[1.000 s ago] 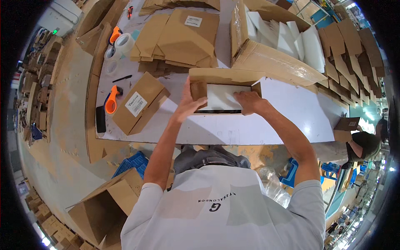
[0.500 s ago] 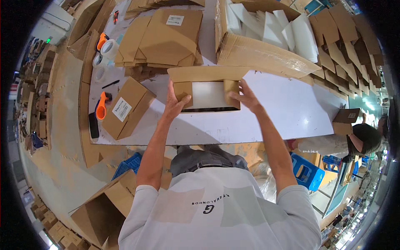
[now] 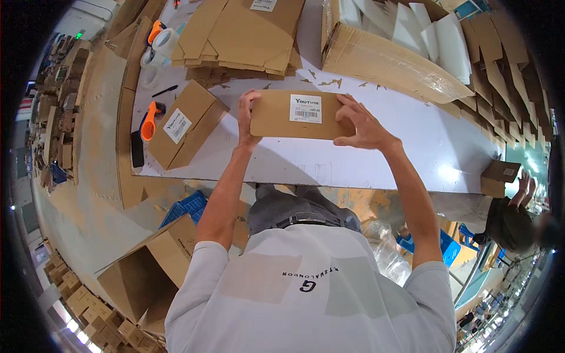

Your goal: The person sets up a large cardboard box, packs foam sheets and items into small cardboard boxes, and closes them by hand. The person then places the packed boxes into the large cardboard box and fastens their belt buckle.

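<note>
White worktable (image 3: 376, 159) stretched across my remote view, stacked with flattened cardboard. From left, an orange tape dispenser (image 3: 148, 119) lay beside a closed labelled carton (image 3: 186, 123). The left hand (image 3: 246, 120) and right hand (image 3: 364, 125) gripped opposite ends of a flat labelled cardboard box (image 3: 297, 114), fingers curled over its edges, above the tabletop.
</note>
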The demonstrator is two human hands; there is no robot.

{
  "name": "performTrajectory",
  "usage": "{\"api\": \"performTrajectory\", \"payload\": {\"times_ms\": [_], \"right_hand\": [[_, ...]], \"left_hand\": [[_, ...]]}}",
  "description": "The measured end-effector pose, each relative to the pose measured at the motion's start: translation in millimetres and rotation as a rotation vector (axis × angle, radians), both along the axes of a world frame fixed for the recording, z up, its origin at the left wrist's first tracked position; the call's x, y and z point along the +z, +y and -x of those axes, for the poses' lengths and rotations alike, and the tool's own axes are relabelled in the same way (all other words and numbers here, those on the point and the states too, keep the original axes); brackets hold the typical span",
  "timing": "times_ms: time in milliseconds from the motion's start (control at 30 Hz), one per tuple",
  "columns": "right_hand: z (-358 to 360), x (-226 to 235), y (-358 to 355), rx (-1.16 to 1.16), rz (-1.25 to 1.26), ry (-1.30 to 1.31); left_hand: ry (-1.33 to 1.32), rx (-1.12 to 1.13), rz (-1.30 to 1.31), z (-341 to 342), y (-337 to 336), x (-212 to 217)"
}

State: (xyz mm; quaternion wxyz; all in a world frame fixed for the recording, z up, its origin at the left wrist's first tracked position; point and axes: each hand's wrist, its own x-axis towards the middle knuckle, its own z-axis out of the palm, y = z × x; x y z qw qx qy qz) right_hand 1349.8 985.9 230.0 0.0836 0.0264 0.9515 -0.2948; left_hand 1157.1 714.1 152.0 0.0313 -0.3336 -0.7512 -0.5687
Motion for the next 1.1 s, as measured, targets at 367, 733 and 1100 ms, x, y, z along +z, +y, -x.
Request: {"api": "performTrajectory", "payload": {"times_ms": [367, 733, 1100], "right_hand": [[36, -1, -8, 0.09, -0.099, -0.151], [22, -13, -43, -0.003, -0.409, 0.024], [22, -14, -26, 0.008, -0.184, 0.127]], "left_hand": [[-0.838, -0.225, 0.017, -123, 0, 1], [0.192, -0.321, 0.25, -87, -43, 27], [0.367, -0.44, 0.442, 23, -42, 36]]}}
